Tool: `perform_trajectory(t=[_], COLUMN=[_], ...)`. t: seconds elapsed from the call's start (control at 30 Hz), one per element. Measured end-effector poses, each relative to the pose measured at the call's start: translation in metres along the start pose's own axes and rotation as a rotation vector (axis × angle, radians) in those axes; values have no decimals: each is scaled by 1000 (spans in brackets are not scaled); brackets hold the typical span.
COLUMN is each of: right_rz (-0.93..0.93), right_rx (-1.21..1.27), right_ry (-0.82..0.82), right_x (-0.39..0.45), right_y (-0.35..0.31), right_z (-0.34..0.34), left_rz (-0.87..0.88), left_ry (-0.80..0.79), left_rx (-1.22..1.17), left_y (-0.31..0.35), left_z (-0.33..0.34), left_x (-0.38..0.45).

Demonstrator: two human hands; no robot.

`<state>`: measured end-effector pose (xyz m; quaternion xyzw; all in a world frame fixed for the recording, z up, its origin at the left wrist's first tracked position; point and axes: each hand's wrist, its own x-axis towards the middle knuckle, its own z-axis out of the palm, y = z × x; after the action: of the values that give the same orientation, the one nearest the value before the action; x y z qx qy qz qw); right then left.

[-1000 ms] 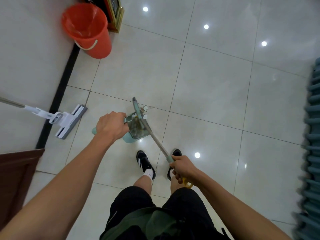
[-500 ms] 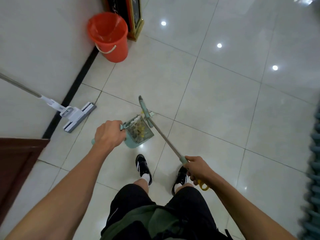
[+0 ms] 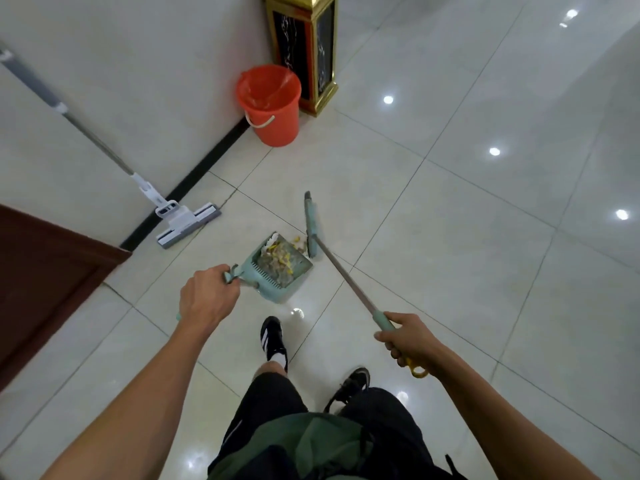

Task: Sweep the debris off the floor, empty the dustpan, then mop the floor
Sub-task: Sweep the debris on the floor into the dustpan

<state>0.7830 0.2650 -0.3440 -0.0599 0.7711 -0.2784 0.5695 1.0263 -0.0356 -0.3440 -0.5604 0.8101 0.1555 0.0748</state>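
Observation:
My left hand (image 3: 207,299) grips the handle of a teal dustpan (image 3: 277,268) that holds yellow and white debris. A few scraps (image 3: 298,241) lie at its mouth. My right hand (image 3: 410,341) grips the teal end of a broom handle; the broom head (image 3: 310,223) stands just right of the dustpan's mouth. A red bucket (image 3: 268,103) with a plastic liner stands by the wall ahead. A flat mop (image 3: 188,224) leans against the wall on the left, its head on the floor.
A gold and black bin (image 3: 308,46) stands behind the bucket. A brown door (image 3: 45,271) is at the left. White glossy tiles stretch ahead and to the right. My feet in black shoes stand below the dustpan.
I have moved back and my view has tilted up, so the bucket and bin sit nearer the frame's middle. The broom head has shifted to the dustpan's right side, and my hands are farther apart.

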Motion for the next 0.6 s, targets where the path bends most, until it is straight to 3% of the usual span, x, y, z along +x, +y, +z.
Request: perform_trajectory(t=[0.37,0.6], right_rz=[7,-27], right_rx=[101,-129], right_ry=[-35,-64], right_x=[35,74], right_y=[-31,-75], right_z=[-45,-55], left_rz=[-124,-219], left_ry=[-3,18], left_rx=[-49,-93], left_y=[33,32], left_z=[2,5], left_x=[-37,-26])
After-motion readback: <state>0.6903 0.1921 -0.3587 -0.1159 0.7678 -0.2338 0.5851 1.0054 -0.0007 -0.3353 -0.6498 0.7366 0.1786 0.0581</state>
